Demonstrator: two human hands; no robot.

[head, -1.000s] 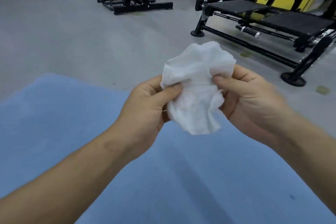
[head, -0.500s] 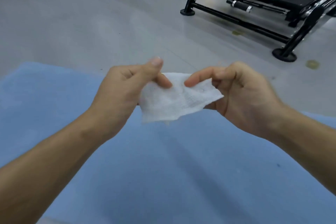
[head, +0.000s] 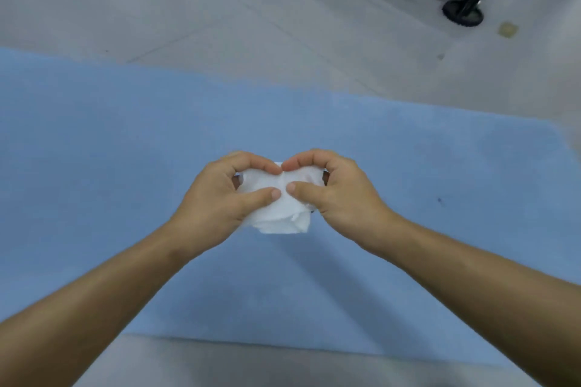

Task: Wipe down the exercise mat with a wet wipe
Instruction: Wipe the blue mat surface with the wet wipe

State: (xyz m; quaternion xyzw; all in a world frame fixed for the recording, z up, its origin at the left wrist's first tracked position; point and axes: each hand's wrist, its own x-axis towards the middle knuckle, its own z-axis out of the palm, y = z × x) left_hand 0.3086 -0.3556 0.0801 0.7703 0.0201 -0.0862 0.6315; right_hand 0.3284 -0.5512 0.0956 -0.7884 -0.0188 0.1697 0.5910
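Both hands, left [head: 220,195] and right [head: 333,192], pinch the bunched wipe [head: 276,214] above the mat [head: 94,135] (seemingly clear of it); tugging apart could tear it.

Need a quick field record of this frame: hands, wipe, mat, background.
left hand: pinches the wet wipe
right hand: pinches the wet wipe
wet wipe: white, bunched between both hands, above the mat
exercise mat: blue, flat on the grey floor
wiping: not yet begun
background: black machine foot, top right
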